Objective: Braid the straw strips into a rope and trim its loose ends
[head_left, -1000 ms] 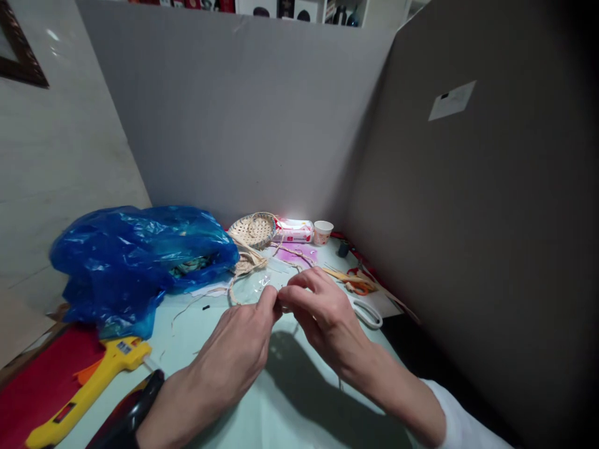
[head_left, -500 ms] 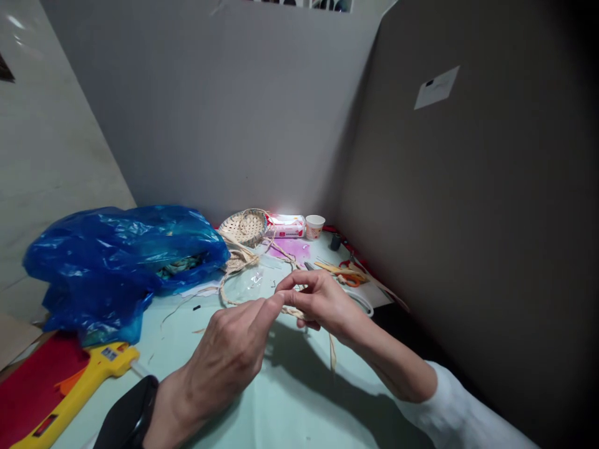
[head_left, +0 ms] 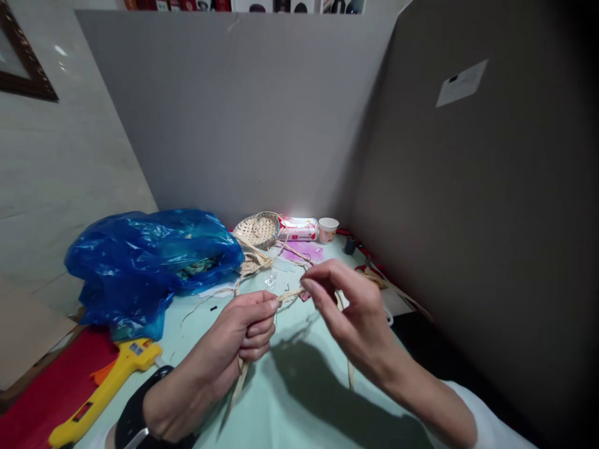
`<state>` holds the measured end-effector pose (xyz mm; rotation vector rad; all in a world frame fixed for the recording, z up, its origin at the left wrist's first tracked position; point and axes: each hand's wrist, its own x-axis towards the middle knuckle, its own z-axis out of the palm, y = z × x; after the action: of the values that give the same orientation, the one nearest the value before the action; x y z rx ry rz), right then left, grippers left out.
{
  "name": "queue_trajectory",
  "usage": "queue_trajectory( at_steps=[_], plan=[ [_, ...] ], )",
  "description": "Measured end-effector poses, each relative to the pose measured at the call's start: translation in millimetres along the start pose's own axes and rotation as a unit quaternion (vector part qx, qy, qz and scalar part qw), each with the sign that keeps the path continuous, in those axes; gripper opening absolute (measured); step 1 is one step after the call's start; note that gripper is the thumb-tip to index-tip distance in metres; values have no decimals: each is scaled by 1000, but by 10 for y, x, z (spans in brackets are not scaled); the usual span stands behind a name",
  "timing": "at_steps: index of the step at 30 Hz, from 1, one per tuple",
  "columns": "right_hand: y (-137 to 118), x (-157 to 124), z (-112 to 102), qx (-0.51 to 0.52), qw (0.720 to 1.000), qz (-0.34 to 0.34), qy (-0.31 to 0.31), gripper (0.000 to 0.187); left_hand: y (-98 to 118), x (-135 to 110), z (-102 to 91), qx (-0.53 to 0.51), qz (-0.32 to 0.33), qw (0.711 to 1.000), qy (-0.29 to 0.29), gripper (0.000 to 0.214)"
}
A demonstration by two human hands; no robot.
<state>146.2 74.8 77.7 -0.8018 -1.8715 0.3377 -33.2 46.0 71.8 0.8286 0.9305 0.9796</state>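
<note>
A pale straw braid stretches across the short gap between my two hands, above the table. My left hand is closed round one end, thumb pressed on top; a loose strand hangs below its palm. Thumb and forefinger of my right hand pinch the braid's other end, and another loose strand drops beneath that hand. Behind the hands lie more braided straw and a small woven basket.
A blue plastic bag fills the back left. A yellow glue gun lies at front left on red cloth. At the back stand a tissue pack, a paper cup and a small dark spool. Grey panels enclose the table.
My hands have moved apart, showing the braid between them. My left hand has turned so its curled fingers show, with a strand hanging below. The view has shifted slightly left.
</note>
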Motion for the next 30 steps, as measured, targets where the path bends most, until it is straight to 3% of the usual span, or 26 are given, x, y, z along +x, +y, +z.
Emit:
queue_trajectory(
  at_steps=[3, 7, 10, 12, 16, 21, 24, 30],
  plan=[
    [-71, -71, 93, 9, 997, 18, -81, 14, 17, -17, 2, -31, 17, 999, 0, 21],
    [-27, -107, 215, 142, 959, 151, -195, 16, 27, -47, 49, -37, 27, 999, 5, 13],
    [31, -98, 251, 269, 912, 230, -207, 19, 25, -84, 87, -26, 40, 999, 13, 12],
    [53, -84, 240, 288, 901, 257, -197, 19, 25, -109, 105, -11, 47, 999, 14, 11],
    [6, -54, 160, 229, 931, 211, -193, 16, 37, -123, 117, 32, 59, 997, 37, 11],
    [-146, -62, 67, 87, 984, 72, -137, 11, 43, -86, 126, 30, 93, 993, 70, 12],
    [-157, -75, 48, 85, 989, 14, -124, 14, 36, -88, 134, 23, 103, 991, 81, 9],
    [-62, -10, -2, 114, 983, 6, -146, 13, 54, -129, 153, -13, 69, 996, 59, 11]
  ],
)
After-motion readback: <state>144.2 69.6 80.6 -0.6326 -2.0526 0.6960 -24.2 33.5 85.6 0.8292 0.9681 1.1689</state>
